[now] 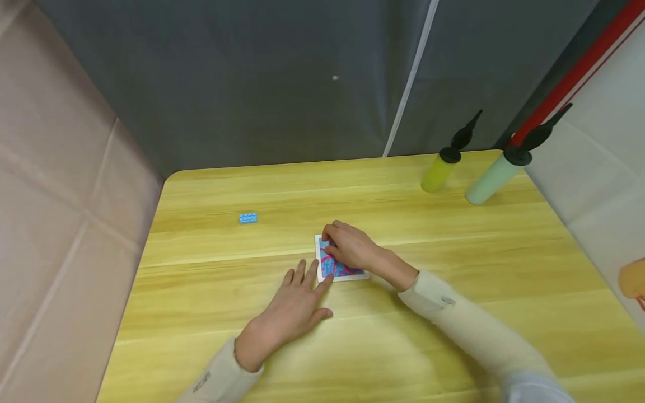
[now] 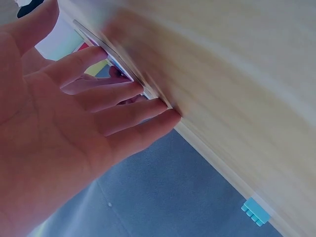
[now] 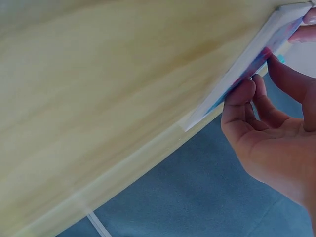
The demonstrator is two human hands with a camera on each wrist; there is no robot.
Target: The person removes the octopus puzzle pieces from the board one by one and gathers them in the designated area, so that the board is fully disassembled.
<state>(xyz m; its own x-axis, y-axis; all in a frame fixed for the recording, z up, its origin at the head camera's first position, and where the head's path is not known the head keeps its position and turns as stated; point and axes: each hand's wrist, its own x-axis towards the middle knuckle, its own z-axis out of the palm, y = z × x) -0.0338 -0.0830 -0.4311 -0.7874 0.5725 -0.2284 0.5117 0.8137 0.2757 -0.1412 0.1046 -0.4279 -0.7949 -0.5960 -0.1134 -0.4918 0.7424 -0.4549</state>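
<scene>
A small flat panel (image 1: 330,267) with a white border and a blue, purple and pink picture lies on the wooden table. My right hand (image 1: 355,249) reaches over its far part with bent fingers. In the right wrist view, the thumb and curled fingertips meet the picture face of the panel (image 3: 237,74); I cannot tell whether they pinch a piece of it. My left hand (image 1: 297,308) lies palm down, fingers spread, at the panel's near left corner. In the left wrist view its straight fingers (image 2: 133,89) reach the tabletop and the panel's edge.
A light blue toy brick (image 1: 248,218) lies toward the far left of the table (image 1: 227,308). At the back right stand a yellow-green cylinder (image 1: 436,174) and a mint one (image 1: 491,180), both with black pointed nozzles. A dark grey curtain (image 1: 252,84) hangs behind; pale walls flank the table.
</scene>
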